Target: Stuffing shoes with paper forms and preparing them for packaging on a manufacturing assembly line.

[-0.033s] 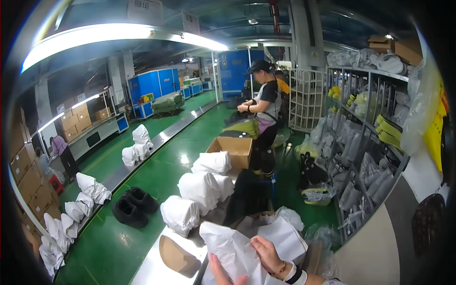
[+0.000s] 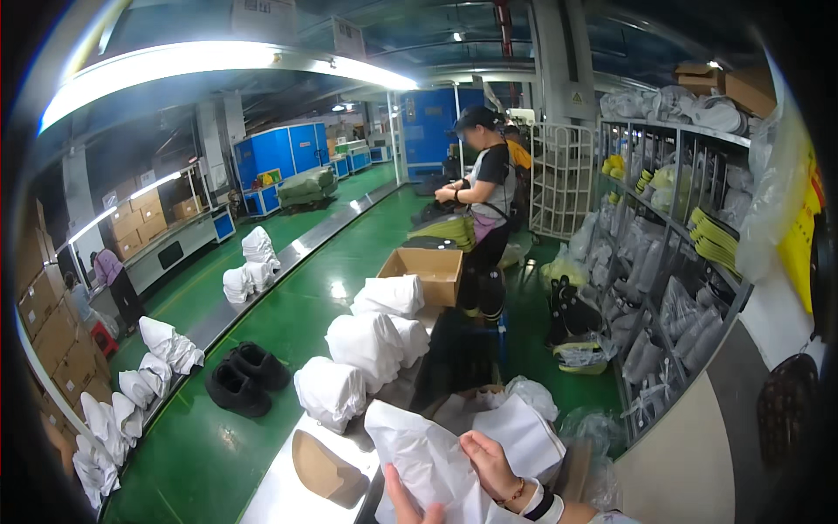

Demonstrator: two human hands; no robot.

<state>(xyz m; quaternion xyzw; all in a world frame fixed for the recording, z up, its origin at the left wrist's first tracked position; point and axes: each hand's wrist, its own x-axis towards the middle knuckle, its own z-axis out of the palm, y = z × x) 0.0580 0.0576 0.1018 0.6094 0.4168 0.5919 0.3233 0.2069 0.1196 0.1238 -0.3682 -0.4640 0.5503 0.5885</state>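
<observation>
A crumpled sheet of white wrapping paper [image 2: 423, 450] is held up in front of me at the lower middle. My right hand [image 2: 491, 469] pinches its right side between thumb and fingers. Low in the picture, my left hand [image 2: 410, 505] grips the lower part, with thumb and a finger apart around the paper; the rest of that hand is cut off by the lower edge. Whether anything lies inside the paper cannot be seen. Beside it on the white bench [image 2: 278, 485] lies a curved brown cardboard piece [image 2: 325, 472]. Several white-wrapped bundles [image 2: 362, 349] are piled just beyond.
An open cardboard box [image 2: 423, 272] stands past the bundles, near a co-worker [image 2: 484, 188]. Black shoes [image 2: 246, 377] lie on the green surface to the left. More wrapped bundles [image 2: 170, 345] line a metal strip. Loose white sheets [image 2: 515, 437] and shelving [image 2: 672, 227] are on the right.
</observation>
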